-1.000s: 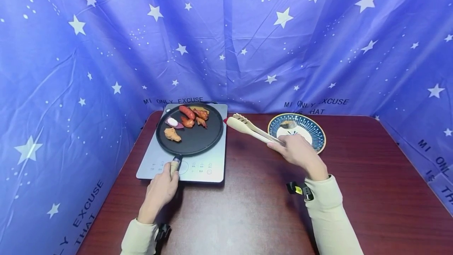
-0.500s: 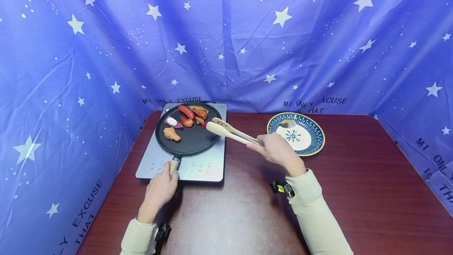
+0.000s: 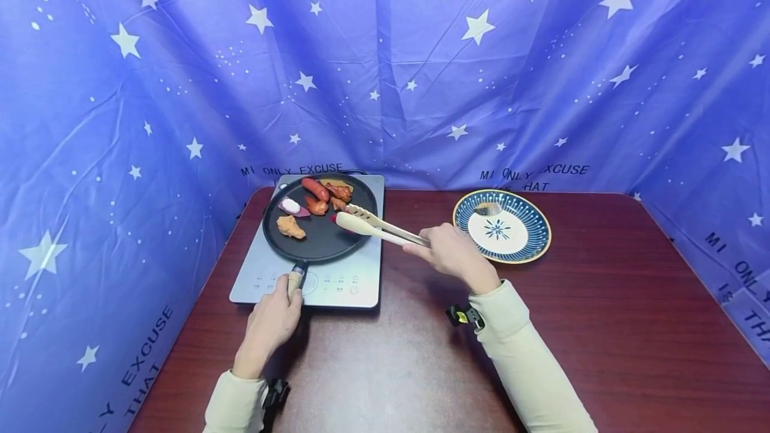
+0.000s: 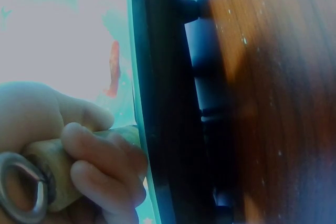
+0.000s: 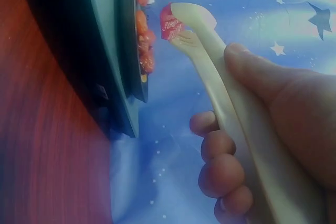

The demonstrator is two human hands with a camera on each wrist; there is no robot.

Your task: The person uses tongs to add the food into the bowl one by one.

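My left hand [image 3: 275, 318] grips the pan's handle [image 4: 58, 169], fingers curled round it. The round black pan [image 3: 327, 246] sits on a silver induction cooker [image 3: 255, 289]. My right hand [image 3: 454, 254] holds cream-coloured tongs [image 3: 388, 231], whose tips are over the pan's right part. Pinched in the tips is a small red piece with pale streaks [image 5: 170, 23], mostly hidden in the head view; in the right wrist view it hangs apart from the pan. In the pan lie a red sausage [image 3: 315, 189], brown glazed pieces [image 3: 316, 205], a purple-and-white piece [image 3: 291, 206] and a fried chicken piece [image 3: 291, 227].
A blue-and-white patterned plate [image 3: 529, 236] stands right of the cooker, with a small grey-and-brown piece [image 3: 488, 209] on it. The dark red wooden table [image 3: 625, 299] meets a blue starry curtain [image 3: 421, 52] at its back and sides.
My right hand has carried the tongs and red piece leftward from near the plate to over the pan. My left hand keeps its grip on the handle.
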